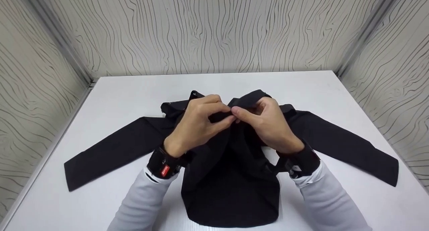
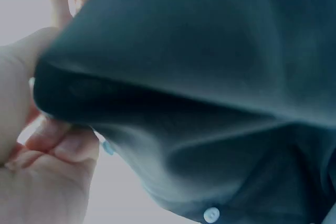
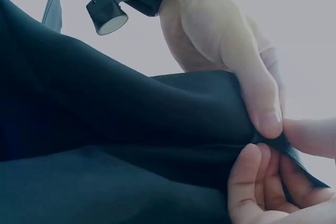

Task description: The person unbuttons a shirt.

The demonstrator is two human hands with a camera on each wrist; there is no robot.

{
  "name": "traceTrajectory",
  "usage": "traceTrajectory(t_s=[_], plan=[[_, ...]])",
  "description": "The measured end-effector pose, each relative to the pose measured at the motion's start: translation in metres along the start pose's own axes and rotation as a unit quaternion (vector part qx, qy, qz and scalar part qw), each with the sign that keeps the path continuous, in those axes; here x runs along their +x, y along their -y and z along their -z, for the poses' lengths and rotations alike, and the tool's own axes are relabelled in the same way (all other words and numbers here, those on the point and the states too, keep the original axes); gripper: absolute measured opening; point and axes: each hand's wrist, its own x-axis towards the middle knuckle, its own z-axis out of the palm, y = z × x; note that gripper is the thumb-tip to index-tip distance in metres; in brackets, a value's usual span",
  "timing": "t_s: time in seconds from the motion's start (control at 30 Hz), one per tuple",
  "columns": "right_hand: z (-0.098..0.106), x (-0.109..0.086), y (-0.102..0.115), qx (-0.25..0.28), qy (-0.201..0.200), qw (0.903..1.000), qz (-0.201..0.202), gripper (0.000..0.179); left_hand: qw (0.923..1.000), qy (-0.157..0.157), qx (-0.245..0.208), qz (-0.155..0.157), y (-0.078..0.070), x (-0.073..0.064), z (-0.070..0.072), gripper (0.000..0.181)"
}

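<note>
A black long-sleeved shirt (image 1: pixel 231 194) lies on the white table with its sleeves spread to both sides and its upper part bunched up. At the raised cloth in the middle, my left hand (image 1: pixel 202 123) pinches the edge between thumb and fingers. Right beside it, my right hand (image 1: pixel 268 123) grips the same stretch of cloth, thumb on top and fingers curled beneath. Both sets of fingertips meet there, partly hiding what lies between them. In the left wrist view, a small pale button (image 2: pixel 211 215) shows on the lower edge of the cloth.
The left sleeve (image 1: pixel 110 154) and right sleeve (image 1: pixel 345 147) reach toward the sides of the white table (image 1: pixel 134 90). Patterned wall panels (image 1: pixel 214 30) enclose the back and both sides. A black strap with a camera sits on each wrist.
</note>
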Motion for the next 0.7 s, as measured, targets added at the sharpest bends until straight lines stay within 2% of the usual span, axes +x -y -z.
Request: traceTrajectory(t_s=[0.17,0.3,0.4,0.57,0.7], plan=[[0.000,-0.001,0.002,-0.039,0.012,0.9991,0.010,0.019,0.9993,-0.013,-0.009,-0.033,0.003,0.000,-0.001,0.005],[-0.002,-0.002,0.002,-0.032,0.006,0.9994,0.009,0.018,0.9979,-0.020,-0.014,-0.059,0.005,-0.001,-0.003,0.005],[-0.003,-0.002,0.001,-0.027,-0.002,0.9996,0.001,0.020,0.9975,-0.027,-0.013,-0.064,0.006,-0.002,-0.003,0.006],[-0.003,-0.002,0.002,-0.023,-0.010,0.9997,-0.003,0.024,0.9987,-0.023,-0.031,-0.034,0.008,-0.001,0.002,0.010],[0.000,-0.001,0.006,0.039,-0.013,0.9991,-0.001,0.024,0.9990,-0.007,-0.041,0.016,0.011,0.000,0.017,0.011]])
